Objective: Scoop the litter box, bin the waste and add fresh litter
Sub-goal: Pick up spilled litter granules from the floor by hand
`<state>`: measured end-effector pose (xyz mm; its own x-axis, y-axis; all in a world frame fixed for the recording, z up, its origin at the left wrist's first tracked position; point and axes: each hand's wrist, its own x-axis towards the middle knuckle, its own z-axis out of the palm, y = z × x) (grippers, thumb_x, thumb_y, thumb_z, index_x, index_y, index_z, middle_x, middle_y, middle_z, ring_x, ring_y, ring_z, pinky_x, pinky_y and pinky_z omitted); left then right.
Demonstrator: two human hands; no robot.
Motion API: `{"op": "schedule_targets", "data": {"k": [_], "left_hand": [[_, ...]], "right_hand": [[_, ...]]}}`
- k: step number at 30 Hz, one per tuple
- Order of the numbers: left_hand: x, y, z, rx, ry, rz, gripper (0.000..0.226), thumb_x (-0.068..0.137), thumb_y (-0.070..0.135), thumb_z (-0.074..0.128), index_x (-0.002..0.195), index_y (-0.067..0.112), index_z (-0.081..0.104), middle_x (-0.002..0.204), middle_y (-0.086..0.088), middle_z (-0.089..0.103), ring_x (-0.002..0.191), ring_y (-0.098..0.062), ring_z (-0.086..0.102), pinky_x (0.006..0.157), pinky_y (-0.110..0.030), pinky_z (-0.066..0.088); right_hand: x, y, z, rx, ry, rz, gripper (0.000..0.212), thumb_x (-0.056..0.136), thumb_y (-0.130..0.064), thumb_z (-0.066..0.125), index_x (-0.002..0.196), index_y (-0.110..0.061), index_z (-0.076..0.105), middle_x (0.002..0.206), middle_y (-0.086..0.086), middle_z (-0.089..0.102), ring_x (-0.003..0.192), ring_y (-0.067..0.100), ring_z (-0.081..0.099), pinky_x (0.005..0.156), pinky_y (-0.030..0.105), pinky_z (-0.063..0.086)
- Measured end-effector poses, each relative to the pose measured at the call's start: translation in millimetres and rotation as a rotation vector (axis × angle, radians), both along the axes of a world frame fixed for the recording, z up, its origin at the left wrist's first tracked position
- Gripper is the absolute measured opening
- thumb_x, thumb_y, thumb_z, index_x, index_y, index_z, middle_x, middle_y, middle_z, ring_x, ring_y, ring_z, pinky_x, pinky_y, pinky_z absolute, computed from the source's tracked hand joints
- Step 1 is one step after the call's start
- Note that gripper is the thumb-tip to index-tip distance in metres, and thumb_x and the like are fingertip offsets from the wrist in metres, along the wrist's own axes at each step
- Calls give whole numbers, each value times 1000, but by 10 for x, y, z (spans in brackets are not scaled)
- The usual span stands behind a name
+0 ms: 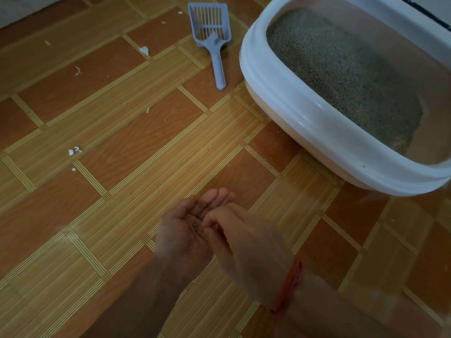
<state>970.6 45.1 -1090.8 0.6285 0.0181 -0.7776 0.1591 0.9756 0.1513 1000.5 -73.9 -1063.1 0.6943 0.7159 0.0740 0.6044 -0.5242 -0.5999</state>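
Litter box point(305, 113) cropped; palm specks point(196, 222) perhaps litter.

Litter box point(292, 101): white rim, cream base, upright at upper right, holding grey-brown litter point(341, 74). Scoop point(212, 32): pale blue, slotted, lying flat near its left side.

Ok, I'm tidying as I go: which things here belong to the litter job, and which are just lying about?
Job: white-rimmed plastic litter box; grey-brown litter; blue-grey slotted plastic scoop; dark grains in cupped left hand.
Lying about: white scraps on wood-pattern floor; orange wristband.
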Motion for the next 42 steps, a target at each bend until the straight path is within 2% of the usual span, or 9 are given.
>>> {"op": "schedule_targets", "data": {"k": [3, 6, 14, 22, 30, 33, 37, 40, 42], "left_hand": [[-19, 43, -13, -27, -31, 1, 49, 102, 23, 38, 84, -3, 76, 98, -17, 76, 93, -28, 75, 84, -41, 61], [-24, 107, -14, -32, -32, 58, 48, 100, 20, 40, 79, -4, 76, 97, -20, 75, 94, -31, 75, 88, -46, 59], [-1, 231, 46, 6, -7, 116, 52, 104, 20, 39, 80, -7, 77, 105, -21, 75, 96, -35, 74, 78, -47, 62], [-6, 308, 26, 10, -5, 145, 56, 105, 20, 38, 78, -7, 78, 107, -22, 74, 95, -34, 75, 80, -48, 60], [8, 308, -4, 11, -2, 156, 57, 106, 20, 37, 79, -8, 78, 108, -22, 74, 94, -35, 75, 80, -49, 60], [27, 320, -9, 9, -7, 164, 56, 106, 20, 37, 81, -9, 78, 108, -22, 74, 94, -35, 75, 81, -50, 59], [45, 342, -32, -20, -26, 186, 57, 106, 21, 35, 84, -9, 78, 108, -22, 74, 96, -34, 75, 83, -50, 58], [52, 345, -46, -46, -35, 186, 57, 106, 22, 34, 82, -6, 78, 102, -18, 76, 92, -29, 76, 76, -45, 62], [52, 342, -45, -74, -35, 183, 54, 104, 22, 36, 83, -5, 77, 102, -17, 76, 94, -30, 76, 77, -47, 62]], "right_hand": [[150, 0, 22, 51, 1, -34, 11, 96, -27, 52, 93, -21, 61, 89, -12, 60, 74, 4, 56, 60, 23, 51], [460, 11, -9, 5, 7, -165, 7, 95, -25, 57, 93, -24, 63, 83, -17, 56, 70, 0, 51, 62, 16, 45], [1077, 183, -390, -168, 43, -293, 10, 94, -29, 54, 92, -26, 63, 79, -10, 60, 75, 11, 59, 68, 36, 55], [1054, 215, -474, -238, 69, -262, 12, 95, -29, 56, 96, -23, 66, 84, -8, 64, 80, 12, 60, 69, 32, 53], [1030, 248, -457, -333, 32, -223, 17, 99, -29, 46, 97, -20, 60, 89, -4, 62, 81, 16, 60, 68, 34, 51], [962, 278, -326, -230, 73, -234, 16, 99, -29, 46, 95, -21, 60, 81, -7, 61, 75, 11, 59, 65, 30, 51], [601, 355, -70, -24, 142, -170, 14, 97, -31, 50, 93, -24, 60, 73, -16, 53, 65, -1, 51, 59, 17, 42], [315, 386, -8, 7, 152, -80, 17, 99, -34, 46, 94, -23, 58, 81, -13, 57, 69, 4, 54, 61, 25, 50], [205, 410, -36, -19, 121, -33, 23, 98, -38, 38, 94, -23, 55, 85, -10, 58, 70, 7, 56, 62, 32, 53]]}}
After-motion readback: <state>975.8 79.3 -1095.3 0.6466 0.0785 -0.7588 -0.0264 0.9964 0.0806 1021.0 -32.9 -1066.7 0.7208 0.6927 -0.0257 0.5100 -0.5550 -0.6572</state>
